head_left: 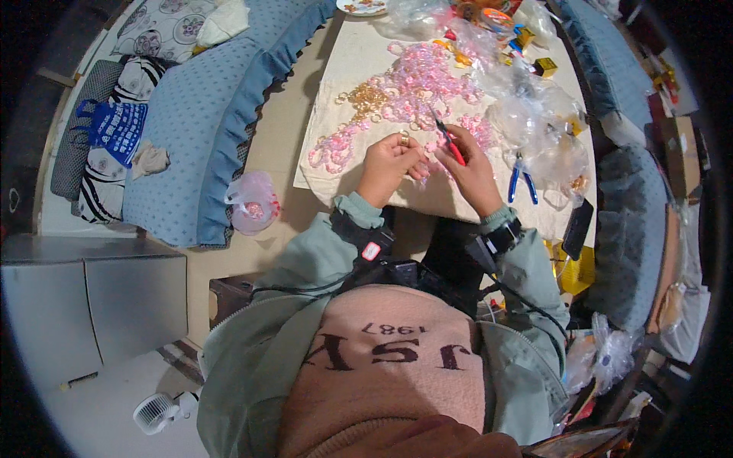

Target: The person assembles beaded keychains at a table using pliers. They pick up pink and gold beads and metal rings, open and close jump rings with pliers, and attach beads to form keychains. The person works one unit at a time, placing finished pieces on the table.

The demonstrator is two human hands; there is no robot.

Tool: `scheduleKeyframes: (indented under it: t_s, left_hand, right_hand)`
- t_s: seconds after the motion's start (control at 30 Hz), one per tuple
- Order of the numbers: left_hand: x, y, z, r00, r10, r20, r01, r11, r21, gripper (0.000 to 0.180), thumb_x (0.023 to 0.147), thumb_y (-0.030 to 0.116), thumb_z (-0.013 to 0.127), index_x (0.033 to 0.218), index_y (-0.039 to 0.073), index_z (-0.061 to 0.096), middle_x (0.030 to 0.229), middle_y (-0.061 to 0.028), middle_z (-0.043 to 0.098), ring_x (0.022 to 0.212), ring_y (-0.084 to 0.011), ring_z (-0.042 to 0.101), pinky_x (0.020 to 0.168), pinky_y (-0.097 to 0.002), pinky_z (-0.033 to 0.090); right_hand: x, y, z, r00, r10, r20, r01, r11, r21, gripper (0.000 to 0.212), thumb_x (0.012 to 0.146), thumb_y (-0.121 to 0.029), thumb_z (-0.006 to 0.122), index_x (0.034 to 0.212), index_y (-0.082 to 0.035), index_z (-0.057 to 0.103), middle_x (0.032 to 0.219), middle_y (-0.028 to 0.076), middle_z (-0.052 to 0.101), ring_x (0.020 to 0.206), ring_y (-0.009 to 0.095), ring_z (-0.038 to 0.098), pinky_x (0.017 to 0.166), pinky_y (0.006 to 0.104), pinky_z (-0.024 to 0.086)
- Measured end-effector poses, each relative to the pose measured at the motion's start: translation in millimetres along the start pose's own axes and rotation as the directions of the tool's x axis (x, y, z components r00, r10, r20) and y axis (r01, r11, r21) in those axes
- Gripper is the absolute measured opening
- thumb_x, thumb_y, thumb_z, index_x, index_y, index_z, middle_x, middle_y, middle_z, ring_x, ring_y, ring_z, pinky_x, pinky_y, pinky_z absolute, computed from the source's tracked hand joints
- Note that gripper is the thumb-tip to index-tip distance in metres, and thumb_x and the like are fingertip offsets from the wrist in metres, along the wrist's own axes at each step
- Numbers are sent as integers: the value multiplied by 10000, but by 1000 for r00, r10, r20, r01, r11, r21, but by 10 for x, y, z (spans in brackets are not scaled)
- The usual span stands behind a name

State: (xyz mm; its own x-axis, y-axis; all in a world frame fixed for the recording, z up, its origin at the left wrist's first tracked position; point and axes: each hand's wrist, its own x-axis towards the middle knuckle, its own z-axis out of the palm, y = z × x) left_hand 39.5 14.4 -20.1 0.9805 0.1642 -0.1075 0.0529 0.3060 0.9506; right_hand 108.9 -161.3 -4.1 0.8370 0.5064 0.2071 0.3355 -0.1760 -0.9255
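Both hands are close together over the near edge of a cloth-covered table [313,156]. My left hand [391,166], with a gold-coloured ring on a finger, is closed in a pinch; what lies between its fingertips is too small to make out. My right hand [475,174] is wrapped round red-handled pliers [452,146], whose dark, narrow jaws point away and a little left. Small pink bits show between the two hands. Just beyond them spreads a heap of pink beaded strands [420,76], with gold-coloured rings [366,99] at its left side.
Blue-handled pliers [524,180] lie right of my right hand. Clear plastic bags [527,111] crowd the table's right side. A dark phone-like slab [578,229] is at the right edge. Blue-covered sofas [206,114] flank the table. A knotted plastic bag [252,202] sits at left.
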Motion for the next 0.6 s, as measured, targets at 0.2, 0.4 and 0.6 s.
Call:
scheduleKeyframes:
  t_s: [0.2, 0.4, 0.6]
  left_hand:
    - [-72, 79, -62, 998, -51, -22, 46, 984, -175, 134, 950, 84, 646, 1031, -11, 596, 897, -137, 704, 697, -160, 681, 625, -246, 559]
    - [-118, 93, -60, 997, -81, -18, 77, 987, -143, 148, 979, 149, 636, 1058, 26, 607, 941, -118, 710, 733, -139, 670, 666, -232, 537]
    - [-152, 94, -72, 995, -94, 15, 95, 983, -155, 156, 982, 148, 632, 1075, 27, 603, 962, -122, 709, 749, -142, 674, 686, -239, 545]
  right_hand:
    - [-305, -73, -255, 979, -174, 108, 203, 889, -410, 601, 791, -249, 812, 1340, -144, 591, 935, 113, 621, 835, 294, 613, 732, 385, 506]
    - [-373, -128, -251, 976, -186, 111, 216, 862, -459, 610, 786, -256, 815, 1348, -182, 590, 897, 103, 603, 793, 289, 608, 695, 398, 499]
    - [-391, -161, -237, 984, -141, 108, 175, 874, -453, 617, 778, -200, 821, 1357, -171, 609, 886, 97, 618, 721, 227, 574, 658, 337, 494]
